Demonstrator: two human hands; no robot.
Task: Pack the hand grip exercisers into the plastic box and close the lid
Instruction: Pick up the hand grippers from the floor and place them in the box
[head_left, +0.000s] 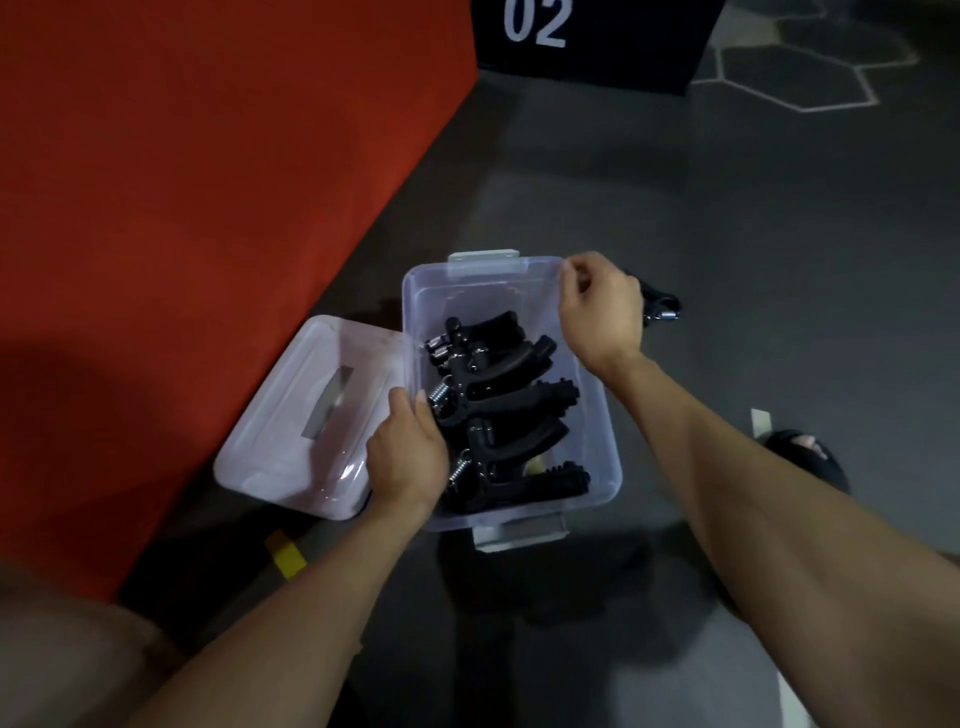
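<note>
A clear plastic box (467, 283) stands open on the dark floor. Several black hand grip exercisers (498, 400) with metal springs lie stacked inside it. Its clear lid (291, 415) lies off to the left, against the box's left side. My left hand (408, 457) grips the box's left wall, thumb outside and fingers over the rim. My right hand (597, 312) holds the rim at the far right corner with curled fingers. One more black exerciser (662, 306) lies on the floor just right of the box, partly hidden behind my right hand.
A red mat (182, 208) fills the left side, its edge close to the lid. A black block marked 02 (597, 47) stands at the back. A foot in a black sandal (810, 457) is at the right. Yellow tape (285, 558) marks the floor near the lid.
</note>
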